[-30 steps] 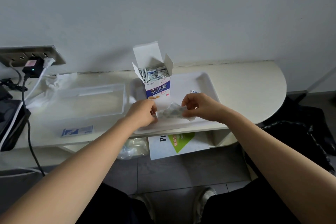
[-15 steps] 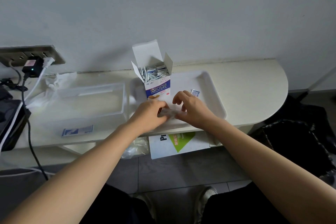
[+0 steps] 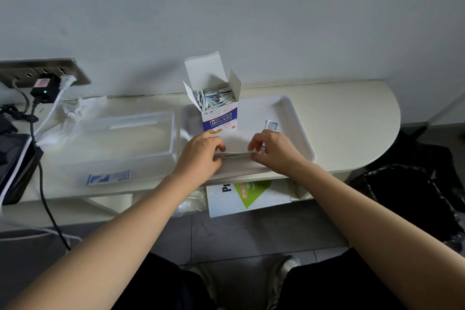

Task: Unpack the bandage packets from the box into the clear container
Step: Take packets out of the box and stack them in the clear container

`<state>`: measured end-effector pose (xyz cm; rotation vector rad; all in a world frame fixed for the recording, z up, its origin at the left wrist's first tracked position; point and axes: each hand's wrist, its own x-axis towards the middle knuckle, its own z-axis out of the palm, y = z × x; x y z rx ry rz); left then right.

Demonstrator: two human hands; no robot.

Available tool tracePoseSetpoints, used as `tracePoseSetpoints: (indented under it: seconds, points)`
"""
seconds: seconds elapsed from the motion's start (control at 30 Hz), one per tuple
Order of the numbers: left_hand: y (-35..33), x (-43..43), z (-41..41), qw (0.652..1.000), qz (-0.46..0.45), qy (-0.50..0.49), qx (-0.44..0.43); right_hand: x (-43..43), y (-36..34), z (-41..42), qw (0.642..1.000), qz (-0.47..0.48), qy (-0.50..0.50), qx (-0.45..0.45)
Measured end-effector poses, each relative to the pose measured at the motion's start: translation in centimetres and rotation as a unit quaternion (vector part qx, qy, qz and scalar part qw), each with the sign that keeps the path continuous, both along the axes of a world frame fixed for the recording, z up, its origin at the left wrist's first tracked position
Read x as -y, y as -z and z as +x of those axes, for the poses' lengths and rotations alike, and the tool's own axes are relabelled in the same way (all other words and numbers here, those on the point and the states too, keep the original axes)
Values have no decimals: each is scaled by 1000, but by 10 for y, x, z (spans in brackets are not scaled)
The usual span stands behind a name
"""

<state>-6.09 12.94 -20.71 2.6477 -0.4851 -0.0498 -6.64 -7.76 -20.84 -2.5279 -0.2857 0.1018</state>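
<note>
Bandage packets [image 3: 217,97] stand crammed upright in the open box [image 3: 221,122], whose top flaps are raised; the box sits upright at the back left of a white tray [image 3: 300,131] on the pale table [image 3: 352,121]. At the tray's front edge the left hand [image 3: 201,153] and the right hand [image 3: 275,151] face each other, each with its fingers curled and pinching one end of a thin bundle [image 3: 234,156] of packets held low between them, just over the tray floor. One loose packet [image 3: 272,125] lies flat on the tray, just beyond the right hand's knuckles. The clear container [image 3: 161,118] sits just beside the tray on its left, open at the top, well apart from both hands. A blue and white packet [image 3: 108,178] shows at the container's near wall; whether it lies inside or in front cannot be told. Crumpled plastic [image 3: 83,108] lies behind the container. A black plug [image 3: 45,88] sits in a wall socket plate [image 3: 75,73] at far left. A booklet [image 3: 246,196] shows below the table edge.
</note>
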Motion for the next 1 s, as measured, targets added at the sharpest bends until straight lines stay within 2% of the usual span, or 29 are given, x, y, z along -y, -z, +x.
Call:
tracePoseSetpoints:
  seconds: [0.2,0.4,0.67,1.0]
  points:
    - [-9,7,1,998,-41,-28,-41,-9,-2,4,999,44,9,-6]
    - [-8,8,-4,995,-55,-26,-76,-13,4,3,999,36,33,-19]
    - [-5,9,-6,999,16,-12,-28,-12,2,0,999,24,6,-29]
    - [-65,-8,-3,999,37,-2,21,-26,-46,3,990,137,25,31]
